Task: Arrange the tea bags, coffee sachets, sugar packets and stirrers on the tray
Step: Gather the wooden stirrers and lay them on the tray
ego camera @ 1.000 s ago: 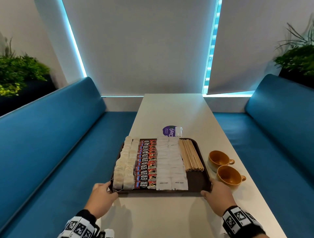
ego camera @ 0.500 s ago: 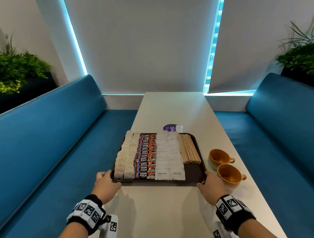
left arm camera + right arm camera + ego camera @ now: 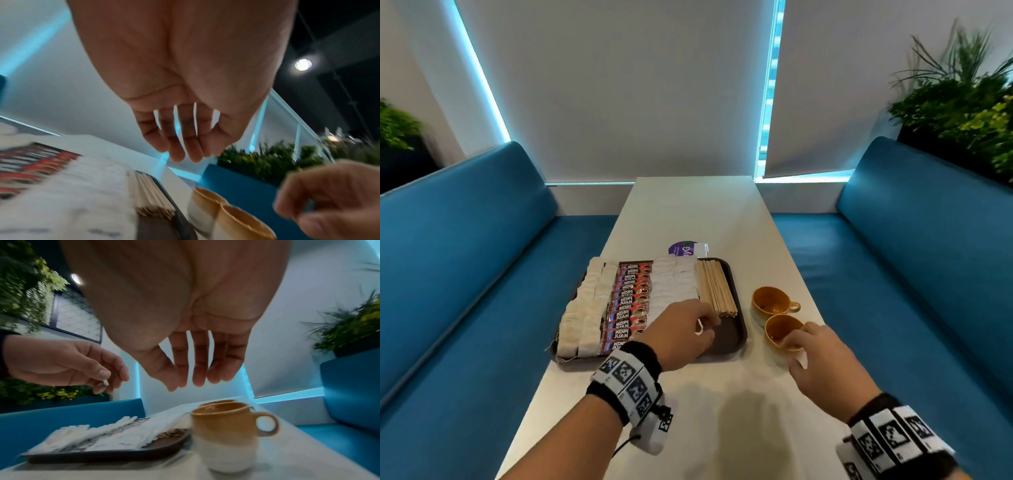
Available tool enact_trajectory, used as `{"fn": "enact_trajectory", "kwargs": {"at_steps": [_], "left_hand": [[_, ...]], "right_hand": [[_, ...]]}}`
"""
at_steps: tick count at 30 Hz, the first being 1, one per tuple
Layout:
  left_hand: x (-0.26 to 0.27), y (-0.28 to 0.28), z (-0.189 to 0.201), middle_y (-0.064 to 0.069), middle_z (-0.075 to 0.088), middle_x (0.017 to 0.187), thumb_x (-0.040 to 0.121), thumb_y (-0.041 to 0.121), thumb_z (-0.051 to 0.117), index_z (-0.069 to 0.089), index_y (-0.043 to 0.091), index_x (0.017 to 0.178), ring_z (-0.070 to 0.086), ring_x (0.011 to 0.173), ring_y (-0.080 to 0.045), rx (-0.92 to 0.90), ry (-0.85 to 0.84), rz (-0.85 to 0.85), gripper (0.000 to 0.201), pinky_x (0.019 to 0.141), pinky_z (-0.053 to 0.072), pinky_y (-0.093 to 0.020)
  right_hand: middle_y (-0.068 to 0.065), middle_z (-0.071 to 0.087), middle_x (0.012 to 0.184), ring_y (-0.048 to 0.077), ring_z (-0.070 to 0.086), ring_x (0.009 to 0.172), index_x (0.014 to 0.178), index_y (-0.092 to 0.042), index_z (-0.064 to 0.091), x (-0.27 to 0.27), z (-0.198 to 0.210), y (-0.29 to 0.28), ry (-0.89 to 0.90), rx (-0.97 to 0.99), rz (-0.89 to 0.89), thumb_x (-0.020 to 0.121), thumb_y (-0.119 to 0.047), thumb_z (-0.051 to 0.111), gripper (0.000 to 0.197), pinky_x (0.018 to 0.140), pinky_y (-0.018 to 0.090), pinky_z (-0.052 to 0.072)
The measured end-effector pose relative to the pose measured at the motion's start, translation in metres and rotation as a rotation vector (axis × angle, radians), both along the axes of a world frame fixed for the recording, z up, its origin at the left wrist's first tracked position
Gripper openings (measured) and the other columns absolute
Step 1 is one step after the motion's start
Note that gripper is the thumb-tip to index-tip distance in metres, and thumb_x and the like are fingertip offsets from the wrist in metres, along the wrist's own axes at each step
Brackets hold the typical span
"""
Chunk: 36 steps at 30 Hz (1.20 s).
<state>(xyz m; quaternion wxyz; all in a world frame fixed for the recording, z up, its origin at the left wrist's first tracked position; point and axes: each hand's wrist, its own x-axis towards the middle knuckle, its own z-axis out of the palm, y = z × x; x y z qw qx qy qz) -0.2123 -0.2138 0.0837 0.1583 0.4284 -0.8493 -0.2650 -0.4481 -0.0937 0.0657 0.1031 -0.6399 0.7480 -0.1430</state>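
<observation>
While the tray [image 3: 736,337] sits on the table [image 3: 688,212] with everything laid in lengthwise rows, the head view shows tea bags [image 3: 582,315] at its left, then coffee sachets [image 3: 628,301], sugar packets [image 3: 671,284] and stirrers [image 3: 714,287] at its right, probably grouped by kind so each is easy to find. Hovering over the near right part of the tray, the left hand [image 3: 681,334] has its fingers curled by the stirrer ends, and the right hand [image 3: 815,353] reaches for the near cup [image 3: 779,330], fingertips at its rim; a second cup [image 3: 770,301] stands just behind, both beside the tray, perhaps to be shifted or set on its bare corner. From the left wrist, that hand's fingers [image 3: 185,142] hang loosely bent above the blurred stirrers [image 3: 148,191], and I cannot tell from here whether they hold anything. From the right wrist, the right fingers [image 3: 197,366] are spread and relaxed, gripping nothing, poised above the near cup [image 3: 224,426]; the left hand [image 3: 61,365] beyond seems to pinch something small and pale between thumb and forefinger, too small to name.
</observation>
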Motion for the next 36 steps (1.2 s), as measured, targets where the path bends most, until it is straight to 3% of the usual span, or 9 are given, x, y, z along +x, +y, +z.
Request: {"fn": "enact_trajectory", "kwargs": {"at_steps": [3,6,9,11,15,19,28,36], "left_hand": [[-0.048,-0.004,-0.009,0.006,0.057,0.118,0.094,0.023,0.059,0.065,0.022,0.123,0.055,0.109,-0.013,-0.009,-0.126,-0.125,0.029,0.094,0.044,-0.022],[-0.084,-0.011,-0.017,0.003,0.051,0.138,0.095,0.019,0.056,0.057,0.021,0.135,0.048,0.128,-0.017,0.011,-0.185,-0.168,0.04,0.109,0.04,-0.03],[-0.109,-0.019,-0.027,0.001,0.03,0.162,0.093,0.011,0.055,0.038,0.02,0.154,0.026,0.149,-0.019,0.047,-0.315,-0.244,0.064,0.124,0.026,-0.041],[-0.12,-0.022,-0.032,-0.003,0.021,0.166,0.092,0.007,0.056,0.028,0.015,0.158,0.018,0.153,-0.02,0.008,-0.411,-0.304,0.072,0.126,0.019,-0.039],[-0.128,-0.032,-0.039,-0.004,0.021,0.166,0.088,0.003,0.061,0.026,0.015,0.158,0.017,0.153,-0.02,0.0,-0.43,-0.316,0.079,0.126,0.02,-0.038],[-0.128,-0.045,-0.05,0.0,0.025,0.164,0.087,0.006,0.066,0.034,0.02,0.155,0.02,0.152,-0.018,0.001,-0.398,-0.307,0.077,0.126,0.02,-0.039],[-0.132,-0.068,-0.055,0.001,0.028,0.161,0.091,0.019,0.06,0.04,0.019,0.15,0.025,0.148,-0.017,-0.069,-0.429,-0.312,0.062,0.124,0.024,-0.037],[-0.143,-0.104,-0.054,-0.006,0.015,0.165,0.093,0.02,0.059,0.025,0.01,0.156,0.013,0.153,-0.025,-0.035,-0.488,-0.229,0.072,0.126,0.016,-0.038]], "right_hand": [[-0.017,0.046,0.118,0.006,0.044,0.113,0.131,-0.032,0.06,-0.026,-0.009,-0.01,-0.008,-0.023,-0.09,0.093,-0.04,0.068,0.039,0.095,0.021,0.043],[-0.01,0.045,0.134,0.011,0.043,0.127,0.142,-0.027,0.051,-0.044,-0.02,-0.02,-0.105,0.033,-0.156,0.082,-0.058,0.076,0.072,0.104,0.027,0.041],[-0.005,0.043,0.144,0.014,0.045,0.133,0.151,-0.02,0.043,-0.052,-0.032,-0.029,-0.196,0.084,-0.184,0.068,-0.07,0.081,0.104,0.111,0.032,0.042],[-0.006,0.046,0.142,0.013,0.049,0.129,0.151,-0.02,0.043,-0.053,-0.039,-0.034,-0.249,0.099,-0.202,0.062,-0.073,0.083,0.112,0.111,0.035,0.045],[-0.013,0.052,0.12,0.009,0.05,0.115,0.135,-0.029,0.058,-0.053,-0.046,-0.04,-0.287,0.046,-0.213,0.061,-0.072,0.084,0.09,0.101,0.032,0.05],[-0.015,0.053,0.113,0.007,0.047,0.111,0.131,-0.03,0.059,-0.053,-0.048,-0.042,-0.285,0.022,-0.211,0.068,-0.064,0.085,0.076,0.099,0.028,0.048],[-0.016,0.05,0.113,0.005,0.044,0.112,0.136,-0.032,0.055,-0.05,-0.041,-0.047,-0.293,0.032,-0.218,0.069,-0.066,0.083,0.081,0.099,0.026,0.046],[-0.018,0.043,0.114,0.006,0.044,0.119,0.144,-0.031,0.048,-0.052,-0.042,-0.048,-0.319,0.043,-0.219,0.071,-0.067,0.082,0.088,0.107,0.028,0.044]]}}
